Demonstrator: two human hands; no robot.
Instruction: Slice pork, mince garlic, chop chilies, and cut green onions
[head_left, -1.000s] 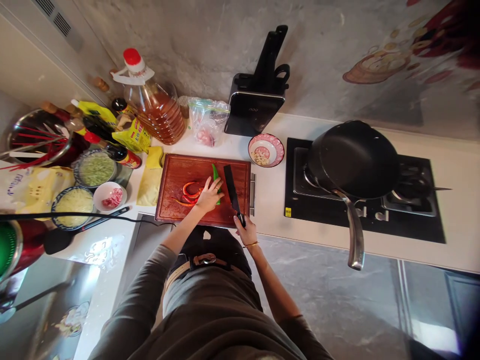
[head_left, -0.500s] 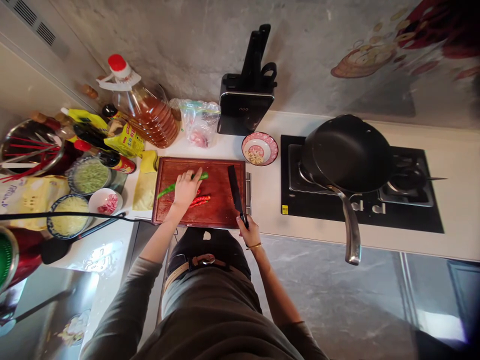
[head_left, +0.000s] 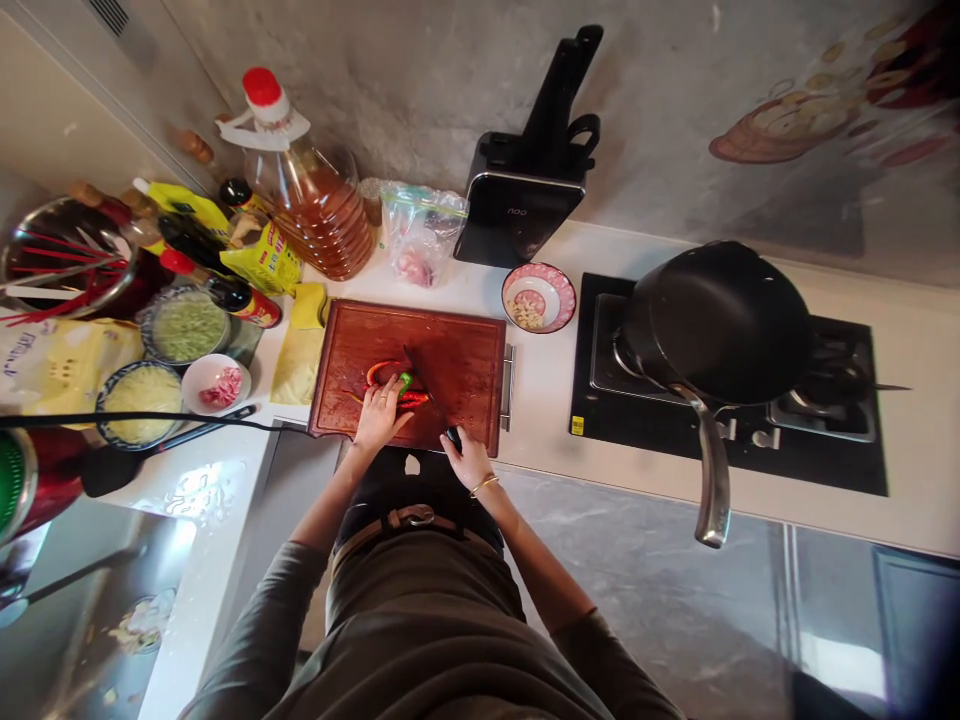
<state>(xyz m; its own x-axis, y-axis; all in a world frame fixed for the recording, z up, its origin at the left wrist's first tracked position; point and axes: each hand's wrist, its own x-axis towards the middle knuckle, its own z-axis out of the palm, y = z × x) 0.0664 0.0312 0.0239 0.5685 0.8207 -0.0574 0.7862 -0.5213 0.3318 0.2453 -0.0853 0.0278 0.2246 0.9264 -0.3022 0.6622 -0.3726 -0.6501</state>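
Observation:
A red-brown wooden cutting board [head_left: 457, 350] lies on the white counter in front of me. Red chili peppers [head_left: 379, 372] and a green chili pepper [head_left: 405, 381] lie bunched near its front edge. My left hand [head_left: 380, 412] presses down on the peppers. My right hand [head_left: 468, 458] grips the black handle of a knife [head_left: 424, 385], whose dark blade slants across the board with its edge at the peppers, just right of my left fingers.
A black pan [head_left: 716, 320] sits on the stove [head_left: 825, 440] at right, its handle jutting past the counter edge. Behind the board stand a knife block [head_left: 529, 205], a pink bowl [head_left: 538, 298], a plastic bag [head_left: 420, 235] and an oil jug [head_left: 315, 200]. Bowls and bottles crowd the left.
My left hand has pulled the green pepper in beside the red ones near the board's front. The knife has swung from the board's right side over to the peppers.

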